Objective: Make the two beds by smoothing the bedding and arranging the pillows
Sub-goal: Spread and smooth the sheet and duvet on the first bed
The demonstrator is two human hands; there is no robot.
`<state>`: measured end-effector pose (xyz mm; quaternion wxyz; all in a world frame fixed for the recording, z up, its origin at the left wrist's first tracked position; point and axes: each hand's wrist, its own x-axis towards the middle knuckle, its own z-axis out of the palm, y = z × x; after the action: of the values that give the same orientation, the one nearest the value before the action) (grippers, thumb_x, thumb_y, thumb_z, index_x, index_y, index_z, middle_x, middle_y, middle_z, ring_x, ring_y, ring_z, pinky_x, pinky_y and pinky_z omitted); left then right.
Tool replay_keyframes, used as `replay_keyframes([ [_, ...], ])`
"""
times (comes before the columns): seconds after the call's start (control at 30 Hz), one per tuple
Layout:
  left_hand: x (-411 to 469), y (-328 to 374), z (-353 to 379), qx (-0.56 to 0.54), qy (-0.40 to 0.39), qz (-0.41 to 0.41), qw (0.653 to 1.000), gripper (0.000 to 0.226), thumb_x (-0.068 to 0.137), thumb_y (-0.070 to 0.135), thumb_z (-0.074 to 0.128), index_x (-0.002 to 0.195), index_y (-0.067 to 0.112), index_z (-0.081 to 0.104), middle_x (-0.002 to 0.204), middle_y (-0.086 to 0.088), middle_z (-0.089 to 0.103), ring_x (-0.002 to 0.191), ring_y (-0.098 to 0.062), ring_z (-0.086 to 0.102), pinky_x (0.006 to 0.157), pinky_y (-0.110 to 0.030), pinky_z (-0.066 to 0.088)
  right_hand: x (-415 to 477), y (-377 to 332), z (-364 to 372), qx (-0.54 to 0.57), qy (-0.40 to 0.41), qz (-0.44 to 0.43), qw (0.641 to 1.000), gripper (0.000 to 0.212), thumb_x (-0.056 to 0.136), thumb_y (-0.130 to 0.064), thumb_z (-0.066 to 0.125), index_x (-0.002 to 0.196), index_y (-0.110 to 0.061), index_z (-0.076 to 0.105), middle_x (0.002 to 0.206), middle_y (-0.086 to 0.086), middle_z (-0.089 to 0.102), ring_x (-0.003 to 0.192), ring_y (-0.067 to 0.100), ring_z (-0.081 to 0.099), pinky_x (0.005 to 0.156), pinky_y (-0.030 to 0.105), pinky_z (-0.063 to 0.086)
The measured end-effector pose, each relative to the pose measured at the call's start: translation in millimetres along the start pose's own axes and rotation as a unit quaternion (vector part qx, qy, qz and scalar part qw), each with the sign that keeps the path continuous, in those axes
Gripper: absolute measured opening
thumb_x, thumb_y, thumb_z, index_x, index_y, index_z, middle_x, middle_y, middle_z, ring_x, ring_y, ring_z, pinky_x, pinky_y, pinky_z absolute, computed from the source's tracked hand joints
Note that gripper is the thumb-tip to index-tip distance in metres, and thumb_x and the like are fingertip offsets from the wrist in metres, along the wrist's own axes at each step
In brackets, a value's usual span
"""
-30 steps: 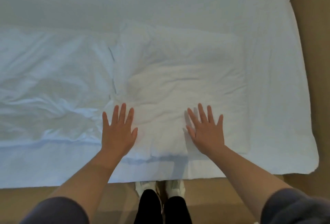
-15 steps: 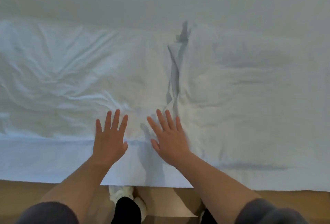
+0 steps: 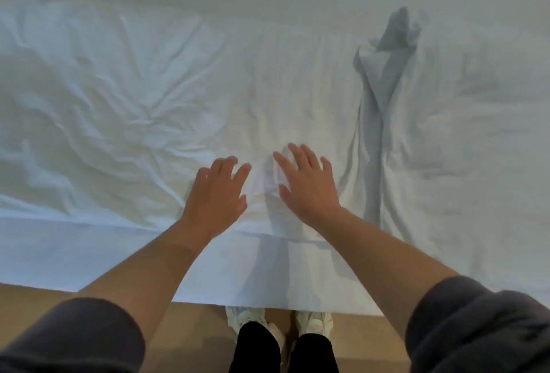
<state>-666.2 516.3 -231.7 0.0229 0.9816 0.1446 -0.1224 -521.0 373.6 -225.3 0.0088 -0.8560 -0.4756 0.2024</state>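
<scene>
Both hands are out in front of me, palms down over the white duvet (image 3: 119,104). My left hand (image 3: 215,194) has its fingers spread and slightly bent. My right hand (image 3: 308,186) lies flatter, fingers fanned, just beside the left with a narrow strip of cloth between them. Neither grips anything, and I can't tell whether the palms press the cloth or hang just above it. Left of the hands the duvet is heavily creased. Right of my right hand a raised fold (image 3: 375,122) runs away from me, shadowed grey. Beyond it sits the pillow (image 3: 464,140), puffy and dented. Below my wrists the flat sheet (image 3: 74,253) hangs over the bed edge, and my pale shoes (image 3: 247,317) show on the tan floor (image 3: 193,328).
</scene>
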Motion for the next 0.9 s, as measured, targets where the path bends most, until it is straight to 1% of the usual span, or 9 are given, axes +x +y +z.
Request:
replay_keyframes([
  [0.07, 9, -22, 20, 0.002, -0.103, -0.080, 0.992, 0.091, 0.083, 0.061, 0.046, 0.156, 0.022, 0.006, 0.161, -0.015, 0.008, 0.147, -0.039, 0.012, 0.106, -0.065, 0.025, 20, -7, 23, -0.044, -0.079, 0.017, 0.996, 0.073, 0.096, -0.052, 0.043, 0.154, -0.038, 0.000, 0.163, 0.005, -0.014, 0.148, 0.036, -0.011, 0.111, 0.068, 0.006],
  [0.13, -12, -39, 53, 0.029, -0.207, -0.132, 0.969, 0.096, 0.086, 0.074, 0.031, 0.147, 0.026, -0.025, 0.158, -0.011, -0.026, 0.147, -0.037, -0.016, 0.108, -0.071, 0.009, 13, -16, 51, -0.088, -0.145, -0.004, 0.986, 0.073, 0.095, -0.059, 0.035, 0.152, -0.041, -0.007, 0.159, 0.006, -0.026, 0.145, 0.040, -0.022, 0.106, 0.074, -0.003],
  [0.2, -51, -43, 63, 0.044, -0.291, -0.152, 0.943, 0.094, 0.089, 0.074, 0.027, 0.146, 0.025, -0.029, 0.156, -0.015, -0.030, 0.146, -0.039, -0.018, 0.110, -0.069, 0.010, -13, -25, 65, -0.107, -0.218, -0.043, 0.969, 0.068, 0.097, -0.058, 0.033, 0.152, -0.042, -0.002, 0.159, 0.006, -0.026, 0.145, 0.041, -0.022, 0.105, 0.073, -0.003],
  [0.27, -71, -43, 43, 0.023, -0.347, -0.158, 0.924, 0.083, 0.095, 0.064, 0.030, 0.153, 0.023, -0.012, 0.160, -0.020, -0.006, 0.147, -0.041, 0.006, 0.110, -0.059, 0.023, -27, -33, 53, -0.092, -0.263, -0.065, 0.958, 0.059, 0.097, -0.055, 0.036, 0.151, -0.042, 0.016, 0.163, 0.003, -0.010, 0.148, 0.037, -0.005, 0.110, 0.065, 0.011],
  [0.37, -40, -62, -1, -0.001, -0.209, -0.132, 0.969, 0.043, 0.100, 0.038, 0.034, 0.137, 0.016, 0.040, 0.136, -0.010, 0.049, 0.123, -0.029, 0.049, 0.098, -0.040, 0.039, 6, -48, 9, -0.022, -0.128, -0.034, 0.991, 0.044, 0.098, -0.041, 0.042, 0.140, -0.029, 0.045, 0.152, 0.000, 0.035, 0.137, 0.025, 0.034, 0.102, 0.040, 0.035],
  [0.5, 21, -91, -2, 0.002, -0.059, -0.062, 0.996, 0.068, 0.097, 0.050, 0.033, 0.155, 0.021, 0.012, 0.163, -0.010, 0.007, 0.149, -0.033, 0.007, 0.116, -0.056, 0.013, 66, -55, -12, -0.006, 0.004, 0.118, 0.993, 0.059, 0.101, -0.044, 0.036, 0.155, -0.031, 0.015, 0.164, 0.003, 0.008, 0.150, 0.028, 0.007, 0.116, 0.053, 0.018],
  [0.6, 40, -119, 28, 0.019, 0.005, 0.010, 1.000, 0.071, 0.091, 0.055, 0.025, 0.155, 0.025, 0.015, 0.163, -0.008, 0.008, 0.149, -0.033, 0.008, 0.114, -0.063, 0.012, 91, -58, 6, -0.029, -0.002, 0.182, 0.983, 0.066, 0.099, -0.057, 0.023, 0.154, -0.037, -0.007, 0.163, 0.001, -0.016, 0.149, 0.033, -0.013, 0.114, 0.065, 0.006],
  [0.77, -22, -248, 89, 0.056, 0.046, -0.002, 0.997, 0.069, 0.095, 0.052, 0.033, 0.155, 0.022, 0.019, 0.163, -0.009, 0.008, 0.150, -0.029, 0.009, 0.118, -0.056, 0.008, 132, -164, 77, 0.001, 0.029, 0.180, 0.983, 0.072, 0.090, -0.063, 0.014, 0.154, -0.036, -0.006, 0.162, 0.005, -0.019, 0.147, 0.038, -0.017, 0.108, 0.074, -0.001],
  [0.9, -85, -373, 103, 0.099, 0.054, -0.063, 0.992, 0.065, 0.096, 0.048, 0.032, 0.154, 0.021, 0.023, 0.162, -0.011, 0.012, 0.149, -0.029, 0.014, 0.117, -0.056, 0.007, 190, -286, 106, 0.014, 0.052, 0.076, 0.996, 0.072, 0.087, -0.063, 0.023, 0.154, -0.039, 0.008, 0.163, 0.008, -0.009, 0.147, 0.042, -0.014, 0.105, 0.076, -0.004],
])
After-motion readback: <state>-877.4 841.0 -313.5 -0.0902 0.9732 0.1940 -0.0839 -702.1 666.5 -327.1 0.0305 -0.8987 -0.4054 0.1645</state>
